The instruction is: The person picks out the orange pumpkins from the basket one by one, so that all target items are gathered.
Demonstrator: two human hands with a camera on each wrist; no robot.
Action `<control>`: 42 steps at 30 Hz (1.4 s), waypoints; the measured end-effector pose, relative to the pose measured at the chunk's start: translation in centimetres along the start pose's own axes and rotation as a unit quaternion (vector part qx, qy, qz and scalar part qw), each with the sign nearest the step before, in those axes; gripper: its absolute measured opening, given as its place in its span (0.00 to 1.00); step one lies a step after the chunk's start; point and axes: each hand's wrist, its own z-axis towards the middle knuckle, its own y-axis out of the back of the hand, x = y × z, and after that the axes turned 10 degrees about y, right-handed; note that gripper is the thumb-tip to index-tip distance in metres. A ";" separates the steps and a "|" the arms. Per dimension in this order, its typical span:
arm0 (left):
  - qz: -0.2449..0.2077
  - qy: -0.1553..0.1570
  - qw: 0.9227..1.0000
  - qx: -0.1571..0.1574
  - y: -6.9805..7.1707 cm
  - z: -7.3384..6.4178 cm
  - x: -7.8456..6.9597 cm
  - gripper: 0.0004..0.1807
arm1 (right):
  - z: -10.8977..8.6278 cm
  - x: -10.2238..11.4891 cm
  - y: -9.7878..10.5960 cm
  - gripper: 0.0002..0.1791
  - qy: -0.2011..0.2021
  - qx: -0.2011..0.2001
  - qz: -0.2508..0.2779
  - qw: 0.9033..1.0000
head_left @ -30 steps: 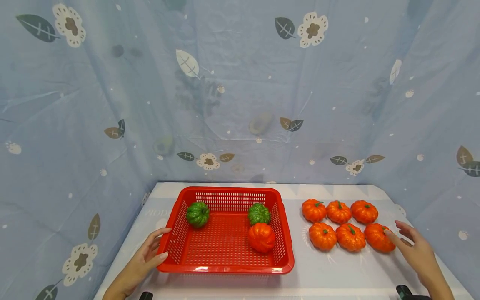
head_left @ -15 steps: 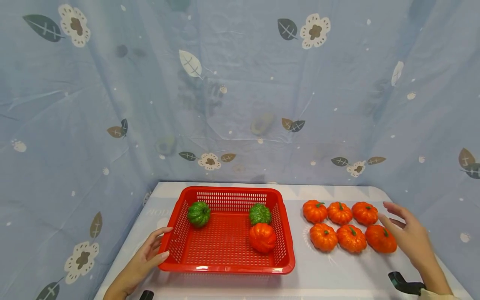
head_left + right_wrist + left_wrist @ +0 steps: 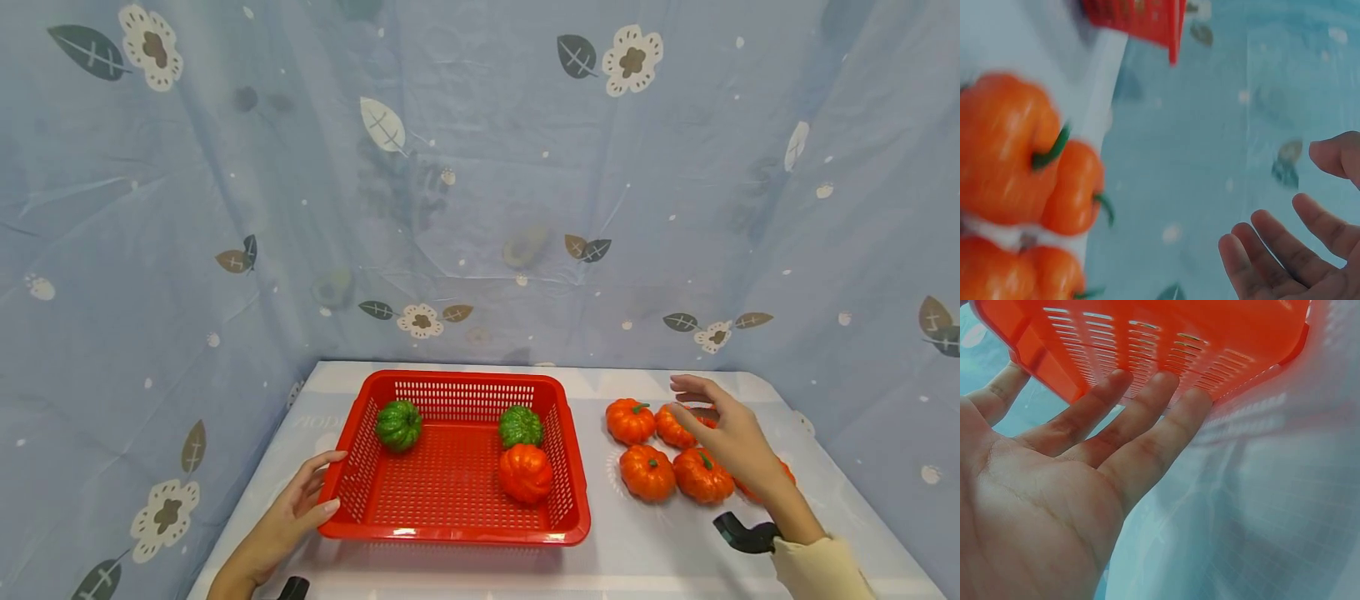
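A red plastic basket [image 3: 457, 525] holds two green pumpkins, one at the left [image 3: 398, 426] and one at the right [image 3: 521, 427], plus an orange pumpkin [image 3: 526, 473]. My left hand [image 3: 288, 512] touches the basket's left side. In the left wrist view its fingers [image 3: 1147, 431] reach fairly straight to the slotted wall. My right hand [image 3: 735, 437] hovers, fingers relaxed and apart, above orange pumpkins [image 3: 647, 473] laid in two rows; it partly hides those at the right. Nothing is in its grasp, as the right wrist view shows orange pumpkins [image 3: 1007, 150] off to one side.
Basket and pumpkins stand on a white table [image 3: 622, 550]. A blue patterned curtain [image 3: 480, 208] hangs behind and along both sides. Black wrist-worn devices show by the right wrist [image 3: 746, 533] and at the bottom left.
My right hand has lifted from beside the near right orange pumpkin and moved left and away, over the rows. My left hand stays at the basket; the pumpkins have not moved.
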 end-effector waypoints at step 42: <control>-0.008 0.005 1.000 -0.003 -0.1 0.0 0.1 0.36 | 8.2 11.4 -13.7 0.18 0.095 0.380 0.056 0.918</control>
